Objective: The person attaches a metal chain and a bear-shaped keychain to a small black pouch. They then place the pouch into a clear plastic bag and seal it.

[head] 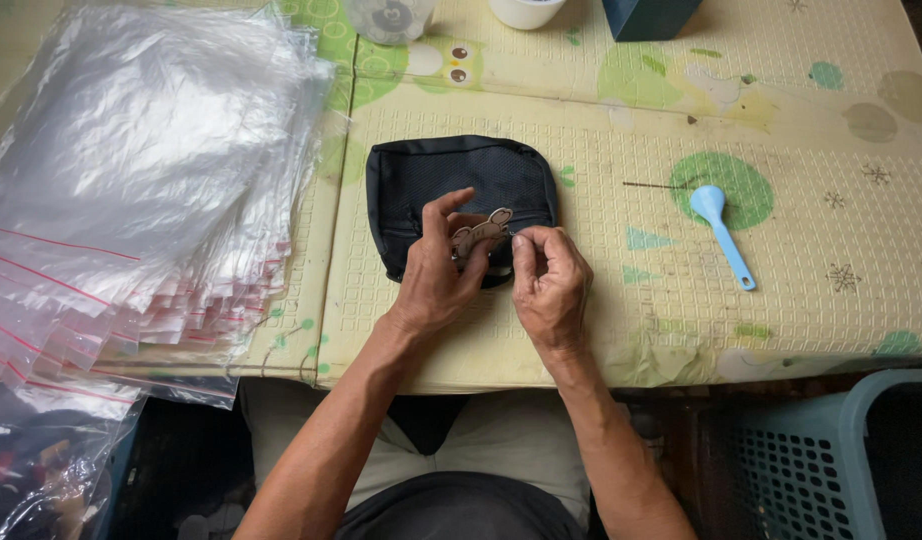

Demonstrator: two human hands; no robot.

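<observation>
A small black zip pouch [461, 180] lies on a pale patterned foam mat [681, 300]. Over its near edge my left hand [436, 275] pinches a small brown flat charm [484, 232] between thumb and fingers. My right hand [549, 280] is beside it, fingertips closed on the charm's right end, where a thin metal bit shows. Both hands hide the pouch's lower edge.
A thick stack of clear zip bags with red strips [131, 180] covers the left side. A light blue plastic spoon [721, 230] lies to the right. A teal basket [831, 460] stands at bottom right. Cups [391, 18] and a dark box [646, 18] sit at the far edge.
</observation>
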